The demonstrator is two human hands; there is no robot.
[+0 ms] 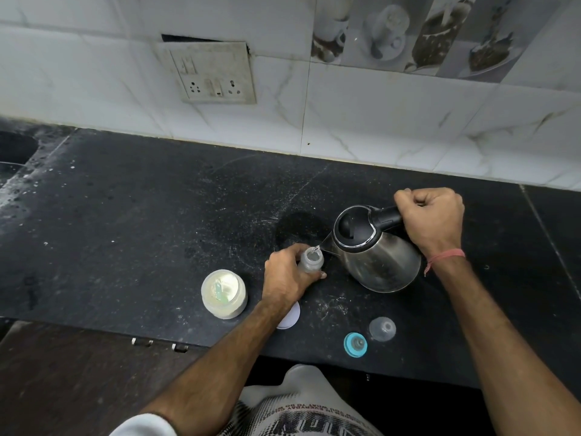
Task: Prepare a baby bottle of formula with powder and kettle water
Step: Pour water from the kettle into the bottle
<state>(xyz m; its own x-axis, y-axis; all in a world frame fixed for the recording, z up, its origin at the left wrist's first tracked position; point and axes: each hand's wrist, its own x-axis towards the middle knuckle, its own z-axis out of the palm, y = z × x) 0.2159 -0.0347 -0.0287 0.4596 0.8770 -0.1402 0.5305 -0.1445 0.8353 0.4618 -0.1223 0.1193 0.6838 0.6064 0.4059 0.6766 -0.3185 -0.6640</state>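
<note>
Head view, steel kettle [382,259] (rounded, black-lidded) tilted over clear bottle [310,261], both gripped.

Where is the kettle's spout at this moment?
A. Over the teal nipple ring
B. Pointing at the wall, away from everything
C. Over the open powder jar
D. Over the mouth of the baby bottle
D. The right hand tilts the kettle so its spout sits at the mouth of the baby bottle, which the left hand grips.
</note>
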